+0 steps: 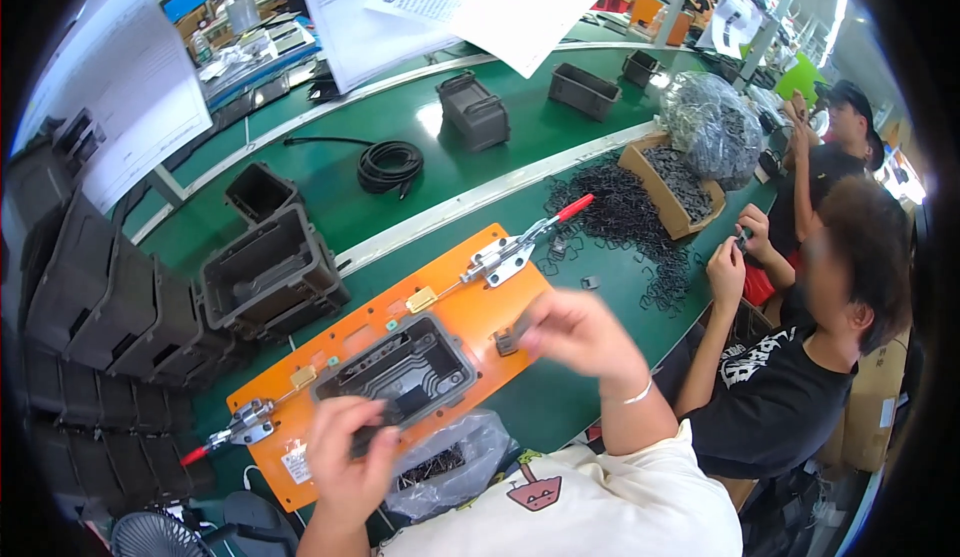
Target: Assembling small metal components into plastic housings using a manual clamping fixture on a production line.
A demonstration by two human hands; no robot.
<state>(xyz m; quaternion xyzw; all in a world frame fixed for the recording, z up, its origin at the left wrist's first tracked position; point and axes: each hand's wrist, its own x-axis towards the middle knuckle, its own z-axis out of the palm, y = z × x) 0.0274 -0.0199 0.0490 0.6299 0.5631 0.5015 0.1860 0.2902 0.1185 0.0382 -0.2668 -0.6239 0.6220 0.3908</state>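
- Work looks part-way: open dark-grey plastic housing (405,359) lies, uncovered, on the orange fixture plate (490,309), between two red-handled toggle clamps (502,260).
- Left hand (345,449): thumb and fingers pinch a small dark piece (370,437) over the housing's near-left corner, hiding it.
- Right hand (580,333): fingers bunched at the plate's right end, seemingly gripping a small dark part; blurred. Another dark block (505,344) just beside.
- Pieces in hand not yet fitted, I judge; housing's finished state can't be told.
- Around: stacked housings at left, coiled black cable (390,167), heaped black clips (640,227), co-worker at right.
- In the way: plastic bag (470,447) crowds the near edge; hanging sheets (500,17) block the far view.
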